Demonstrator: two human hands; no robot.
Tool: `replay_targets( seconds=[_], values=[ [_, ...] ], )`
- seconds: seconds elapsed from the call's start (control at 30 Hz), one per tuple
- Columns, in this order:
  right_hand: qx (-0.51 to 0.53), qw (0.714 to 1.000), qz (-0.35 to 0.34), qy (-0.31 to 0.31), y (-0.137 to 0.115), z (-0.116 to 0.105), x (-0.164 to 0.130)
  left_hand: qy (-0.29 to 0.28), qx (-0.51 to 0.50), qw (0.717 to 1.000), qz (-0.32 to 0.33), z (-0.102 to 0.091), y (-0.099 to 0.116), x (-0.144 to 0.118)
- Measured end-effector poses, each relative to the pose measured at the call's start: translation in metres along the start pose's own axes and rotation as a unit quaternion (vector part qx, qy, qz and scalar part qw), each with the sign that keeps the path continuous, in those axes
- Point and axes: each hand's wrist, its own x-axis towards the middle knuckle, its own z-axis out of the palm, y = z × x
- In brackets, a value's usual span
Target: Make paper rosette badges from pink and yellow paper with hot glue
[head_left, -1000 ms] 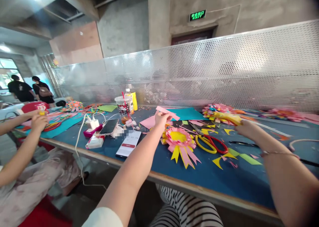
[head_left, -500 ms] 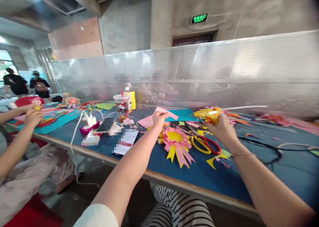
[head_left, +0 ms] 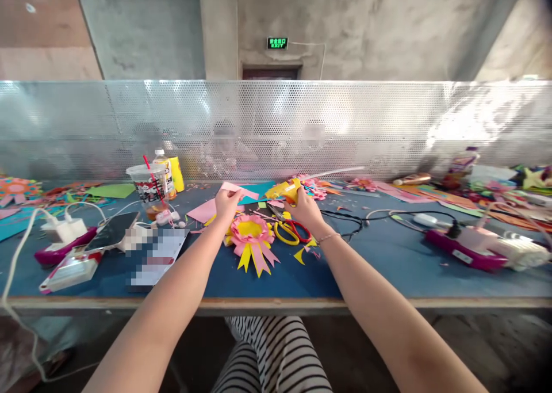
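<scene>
Between the fingers of my left hand (head_left: 227, 203) is a pink paper strip (head_left: 240, 190), lifted above the table. My right hand (head_left: 305, 207) is wrapped round a yellow hot glue gun (head_left: 282, 190), its nozzle pointing left toward the strip and a glue stick (head_left: 338, 172) jutting from its back. Below and between my hands lies a pink and yellow paper rosette (head_left: 251, 232) with pointed ribbon tails. Scissors (head_left: 290, 232) with one yellow and one red handle rest to its right. Blue paper (head_left: 259, 193) lies behind, partly hidden by my hands.
On the left are a plastic cup (head_left: 147, 189) with a red straw, a bottle (head_left: 160, 158), phones (head_left: 111, 232) and a charger (head_left: 64, 230). At right sits a purple power strip (head_left: 463, 249) with cables. A perforated metal screen (head_left: 276, 117) closes off the table's back.
My view has swung to the right, so the neighbouring person's arms have left the picture and the right-hand power strip shows. Both hands keep the strip and the glue gun.
</scene>
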Motion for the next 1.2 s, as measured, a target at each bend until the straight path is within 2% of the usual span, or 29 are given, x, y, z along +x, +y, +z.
replay_targets(
  seconds=[0.1, 0.3, 0.47, 0.8, 1.2],
  values=[
    [0.0, 1.0, -0.023, 0.005, 0.005, 0.006, 0.002, -0.02, 0.032, 0.999, 0.026, 0.0, -0.003, 0.001],
    [-0.024, 0.999, -0.043, -0.021, 0.007, 0.005, 0.004, -0.018, 0.064, 0.997, 0.037, 0.0, -0.001, -0.001],
    [-0.034, 0.998, -0.036, -0.026, 0.005, 0.002, 0.004, -0.008, 0.039, 0.999, 0.028, 0.0, 0.002, -0.002],
    [-0.043, 0.998, -0.028, -0.039, -0.001, -0.005, 0.001, -0.023, 0.017, 0.999, 0.023, 0.0, 0.005, -0.004],
    [-0.049, 0.998, -0.033, -0.038, 0.001, -0.004, 0.002, -0.017, -0.012, 1.0, 0.001, 0.003, 0.0, -0.001]
  ],
)
